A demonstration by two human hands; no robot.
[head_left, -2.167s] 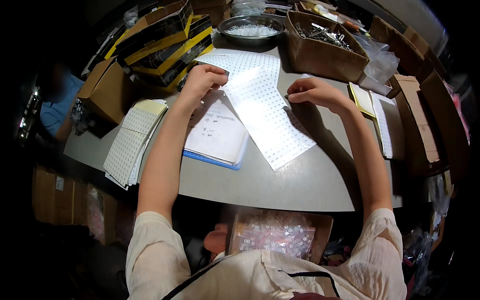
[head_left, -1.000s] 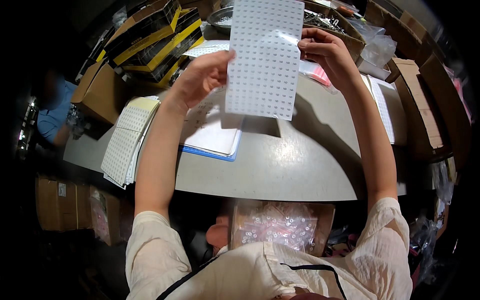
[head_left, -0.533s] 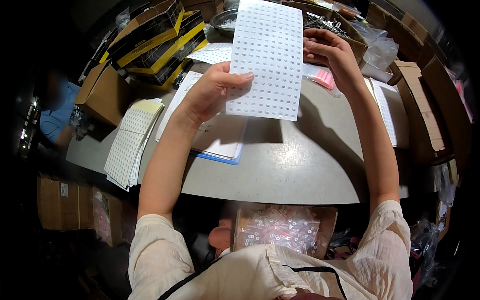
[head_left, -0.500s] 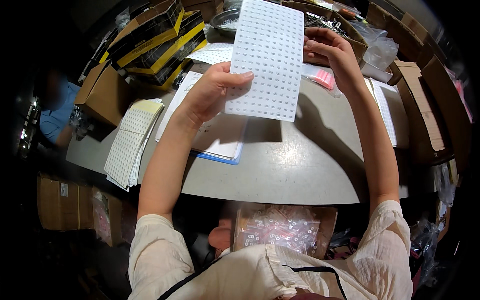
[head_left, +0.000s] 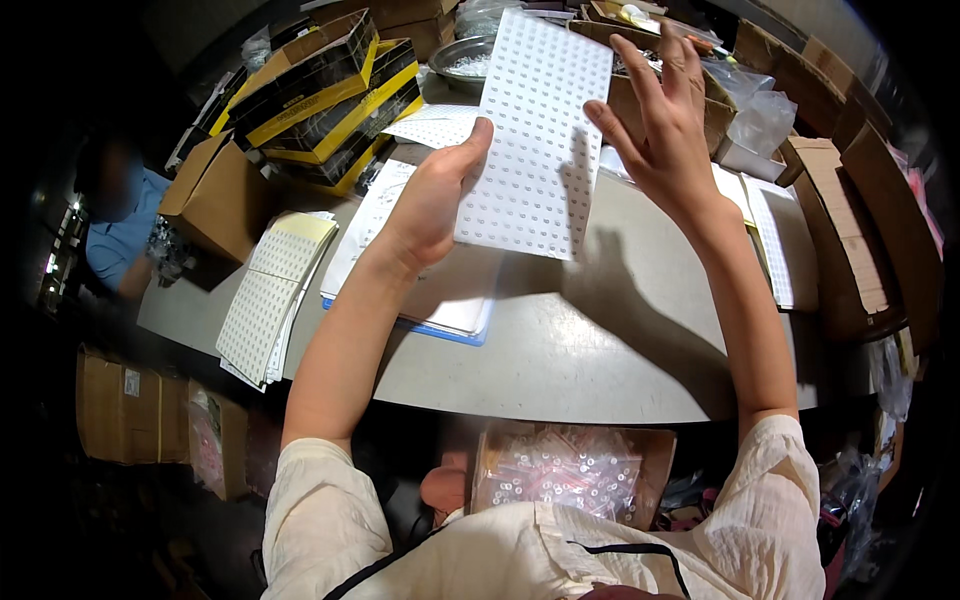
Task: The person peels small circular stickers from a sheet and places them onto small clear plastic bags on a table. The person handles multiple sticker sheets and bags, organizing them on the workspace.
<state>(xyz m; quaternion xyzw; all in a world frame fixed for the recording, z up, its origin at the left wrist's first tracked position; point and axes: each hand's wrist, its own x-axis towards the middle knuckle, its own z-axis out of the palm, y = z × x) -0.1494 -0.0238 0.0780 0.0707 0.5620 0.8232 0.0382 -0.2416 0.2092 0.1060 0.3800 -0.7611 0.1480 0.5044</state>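
Observation:
A white sheet of small printed stickers [head_left: 535,140] is held up above the table, tilted. My left hand [head_left: 437,195] grips its left edge, thumb on the front and the other fingers behind. Close to the sheet's upper right edge, my right hand [head_left: 665,125] has its fingers spread and holds nothing that I can see. Under the sheet and my left forearm, white papers lie on a blue clipboard [head_left: 458,336]. To the left rests a stack of similar sticker sheets [head_left: 275,290], the top one yellowish at its far end.
Black and yellow boxes [head_left: 330,110] and an open cardboard box [head_left: 212,190] stand far left. A metal bowl [head_left: 465,60] sits at the back. Cardboard trays [head_left: 840,215] line the right. Below the table edge, a box holds bagged washers [head_left: 565,470]. A person in blue [head_left: 125,225] is at left.
My right hand has opened and risen slightly, its fingers now spread beside the sheet. The left thumb has shifted toward the sheet's edge. The sheet leans a little more.

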